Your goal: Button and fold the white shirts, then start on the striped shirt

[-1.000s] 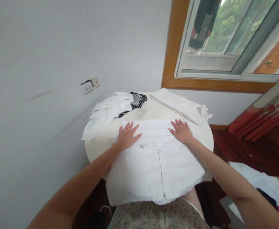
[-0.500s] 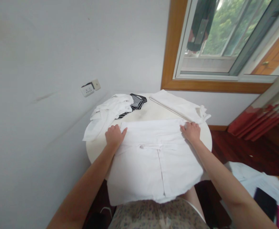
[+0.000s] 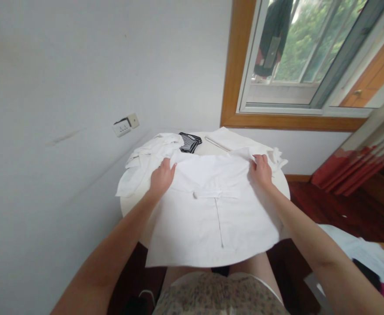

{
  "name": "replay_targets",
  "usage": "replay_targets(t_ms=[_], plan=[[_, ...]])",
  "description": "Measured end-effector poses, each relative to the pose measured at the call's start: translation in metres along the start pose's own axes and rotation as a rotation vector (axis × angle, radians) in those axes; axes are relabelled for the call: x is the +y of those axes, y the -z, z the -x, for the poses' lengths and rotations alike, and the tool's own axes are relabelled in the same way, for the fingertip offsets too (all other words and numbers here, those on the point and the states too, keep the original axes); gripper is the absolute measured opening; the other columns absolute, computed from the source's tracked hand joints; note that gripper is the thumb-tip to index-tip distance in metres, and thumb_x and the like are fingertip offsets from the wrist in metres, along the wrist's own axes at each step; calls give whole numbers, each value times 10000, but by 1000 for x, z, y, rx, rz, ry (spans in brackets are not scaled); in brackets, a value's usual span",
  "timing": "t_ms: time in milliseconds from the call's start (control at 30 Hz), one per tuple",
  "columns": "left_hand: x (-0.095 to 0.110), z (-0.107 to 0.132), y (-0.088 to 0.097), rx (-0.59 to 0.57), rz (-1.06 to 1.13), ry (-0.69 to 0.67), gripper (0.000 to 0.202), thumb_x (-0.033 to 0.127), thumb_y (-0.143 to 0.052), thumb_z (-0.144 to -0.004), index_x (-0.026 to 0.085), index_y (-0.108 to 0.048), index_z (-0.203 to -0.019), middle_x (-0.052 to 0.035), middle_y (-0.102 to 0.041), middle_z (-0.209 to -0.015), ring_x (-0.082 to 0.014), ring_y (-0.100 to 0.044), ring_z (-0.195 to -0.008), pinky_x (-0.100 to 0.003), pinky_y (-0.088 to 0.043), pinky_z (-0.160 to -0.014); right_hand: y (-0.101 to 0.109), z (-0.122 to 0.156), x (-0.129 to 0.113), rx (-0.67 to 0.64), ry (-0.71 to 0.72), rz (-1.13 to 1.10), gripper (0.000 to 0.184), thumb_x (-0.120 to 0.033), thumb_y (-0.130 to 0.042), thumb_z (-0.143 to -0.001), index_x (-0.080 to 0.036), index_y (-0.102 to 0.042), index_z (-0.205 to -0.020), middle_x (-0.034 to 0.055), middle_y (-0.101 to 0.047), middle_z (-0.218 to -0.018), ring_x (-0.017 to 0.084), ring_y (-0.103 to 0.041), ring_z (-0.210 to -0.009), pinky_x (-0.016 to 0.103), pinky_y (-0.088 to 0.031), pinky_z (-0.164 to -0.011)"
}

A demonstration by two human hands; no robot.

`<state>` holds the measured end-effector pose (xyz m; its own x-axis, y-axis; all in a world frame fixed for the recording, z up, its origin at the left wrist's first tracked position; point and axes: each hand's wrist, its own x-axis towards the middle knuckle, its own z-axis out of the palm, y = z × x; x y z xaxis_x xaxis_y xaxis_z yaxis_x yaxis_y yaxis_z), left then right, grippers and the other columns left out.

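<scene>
A white garment [image 3: 211,214] lies spread over the near half of a round white table [image 3: 126,205], its lower edge hanging over the rim toward me. My left hand [image 3: 162,177] is closed on the garment's far left corner. My right hand [image 3: 262,170] is closed on its far right corner. Both corners are lifted off the tabletop, and the cloth between them sags a little.
A crumpled white cloth [image 3: 142,164] and a black-and-white striped piece [image 3: 189,142] sit at the table's far left. A folded white cloth [image 3: 231,142] lies at the far right. A wall with a socket [image 3: 125,126] stands behind, a window [image 3: 297,57] to the right.
My hands went from lying flat on the garment to gripping its far corners, then lifted that edge up and away from me. The garment's near edge slid up the table.
</scene>
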<state>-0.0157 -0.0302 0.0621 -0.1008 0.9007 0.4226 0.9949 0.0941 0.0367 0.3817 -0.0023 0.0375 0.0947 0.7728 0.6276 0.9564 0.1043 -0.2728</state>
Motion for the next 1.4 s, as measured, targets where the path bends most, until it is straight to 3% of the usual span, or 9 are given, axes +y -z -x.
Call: replay_targets(t_ms=[167, 333, 433, 533, 733, 967, 1067, 1167, 1400], plan=[[-4, -37, 8, 75, 7, 25, 492, 385, -293, -984, 85, -434, -1348, -209, -620, -1221, -311, -636, -1054, -379, -493, -837, -17, -40, -14, -24, -24, 33, 380, -247, -406, -925, -112, -533, -1257, 178, -569, -1165, 296, -546, -1031, 380, -436, -841], [7, -24, -14, 141, 29, -140, 627, 321, -438, -930, 87, -300, -1495, -204, -361, -1528, -334, -387, -1366, -469, -318, -1113, -37, -23, -34, -138, 146, 114, 490, -304, -462, -929, -141, -484, -1391, 187, -449, -1435, 330, -369, -1323, 465, -312, -1059], [25, -7, -32, -1, 131, -351, 535, 380, -359, -973, 199, -386, -1477, -107, -369, -1551, -273, -346, -1409, -446, -278, -1155, -48, -1, -49, -383, 297, 65, 478, -442, -397, -975, -231, -517, -1388, 109, -414, -1514, 294, -284, -1416, 503, -220, -1132], [38, 9, -48, -203, 186, -464, 482, 438, -309, -990, 315, -456, -1432, -35, -377, -1555, -271, -313, -1436, -522, -241, -1164, -55, 14, -57, -601, 281, 25, 577, -590, -320, -971, -292, -455, -1446, 72, -350, -1565, 299, -258, -1448, 567, -208, -1132], [39, 28, -59, -309, 231, -487, 527, 479, -274, -992, 315, -384, -1481, -51, -322, -1578, -298, -262, -1462, -618, -173, -1159, -56, 24, -48, -607, 322, -5, 588, -573, -315, -980, -275, -428, -1474, 81, -310, -1578, 294, -235, -1466, 564, -180, -1162], [23, 56, -19, -318, 330, -574, 579, 509, -358, -973, 254, -352, -1493, -124, -262, -1597, -294, -248, -1465, -585, -200, -1162, 3, 52, -34, -484, 516, -317, 577, -520, -529, -922, -227, -506, -1418, 118, -408, -1525, 305, -289, -1443, 539, -227, -1170], [10, 81, 13, -406, 428, -774, 714, 659, -526, -849, 268, -442, -1440, -106, -327, -1573, -286, -321, -1431, -464, -279, -1162, 46, 72, -28, -745, 637, -559, 580, -529, -574, -902, -287, -493, -1422, 75, -500, -1460, 232, -470, -1330, 433, -379, -1113], [3, 105, 34, -485, 394, -897, 784, 690, -634, -744, 245, -520, -1379, -118, -448, -1499, -328, -394, -1384, -477, -341, -1128, 77, 88, -26, -929, 698, -550, 673, -541, -681, -817, -272, -515, -1411, 88, -487, -1471, 248, -455, -1344, 416, -380, -1116], [21, 124, 31, -344, 133, -924, 382, 204, -520, -896, 189, -603, -1269, -122, -604, -1340, -263, -544, -1254, -426, -424, -1084, 76, 102, -40, -792, 716, -340, 506, -200, -599, -827, -181, -601, -1333, 128, -574, -1380, 252, -531, -1271, 408, -421, -1088]])
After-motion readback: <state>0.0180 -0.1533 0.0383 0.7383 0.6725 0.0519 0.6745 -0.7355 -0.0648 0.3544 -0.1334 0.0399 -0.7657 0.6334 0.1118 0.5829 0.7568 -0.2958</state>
